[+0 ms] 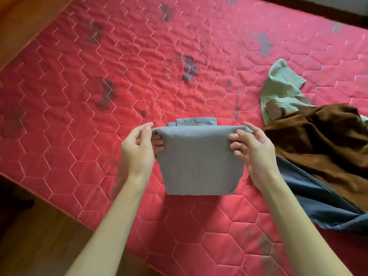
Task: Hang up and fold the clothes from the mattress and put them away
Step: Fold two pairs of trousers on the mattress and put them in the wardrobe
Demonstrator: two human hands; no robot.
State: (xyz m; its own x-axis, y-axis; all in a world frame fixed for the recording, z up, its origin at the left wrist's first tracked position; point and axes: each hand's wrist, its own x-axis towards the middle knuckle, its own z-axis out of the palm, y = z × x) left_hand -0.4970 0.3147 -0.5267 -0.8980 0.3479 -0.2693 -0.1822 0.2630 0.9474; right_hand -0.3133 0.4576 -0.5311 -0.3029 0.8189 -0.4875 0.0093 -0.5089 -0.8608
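I see my left hand (pixel 137 150) and right hand (pixel 252 150) pinching the folded grey garment (pixel 199 162) mid-frame, seemingly just above the mattress (pixel 79 96).

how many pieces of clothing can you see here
4: grey garment, folded, held between left hand and right hand; green garment at the right; brown garment partly over it; blue garment under the brown one. Others may be hidden beneath.

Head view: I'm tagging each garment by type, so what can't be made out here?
All in the head view:
Type of the grey folded garment: hidden by its own folds; the left hand and right hand cover its upper corners.
The blue garment: partly under the brown garment, cut off by the right edge.
The green garment: lower part under the brown garment.
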